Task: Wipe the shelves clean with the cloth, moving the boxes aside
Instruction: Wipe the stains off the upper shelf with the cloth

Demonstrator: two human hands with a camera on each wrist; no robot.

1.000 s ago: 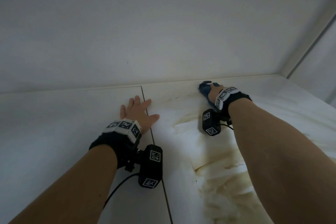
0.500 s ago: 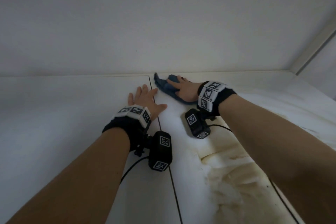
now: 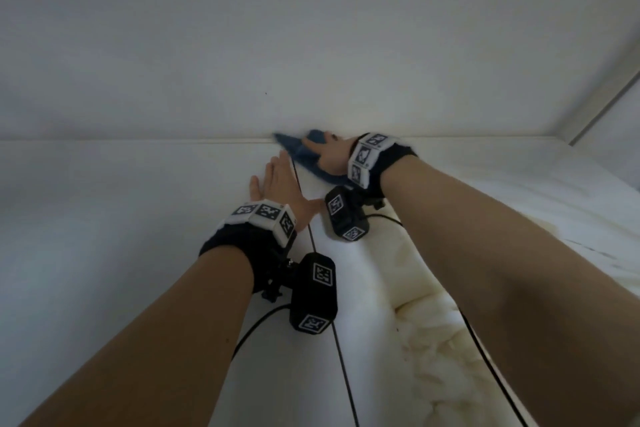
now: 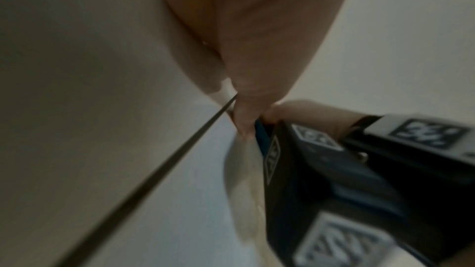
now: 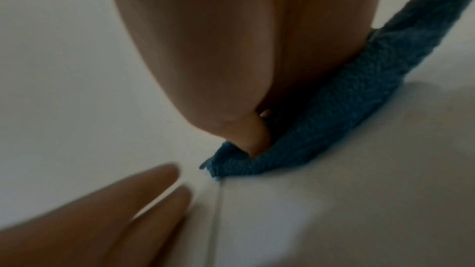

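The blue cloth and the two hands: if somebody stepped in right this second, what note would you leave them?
Right hand: fingers flat, pressing the blue cloth onto the white shelf at its back edge, beside the dark seam.
Left hand: open, palm flat on the shelf just left of the seam, holding nothing.
No boxes are in view.
Done: wiping is under way along the back edge near the seam.
Left: yellowish stains remain on the right panel nearer the person; the left panel looks plain, though whether it has been wiped cannot be told. Probably work the cloth over the stained area next.
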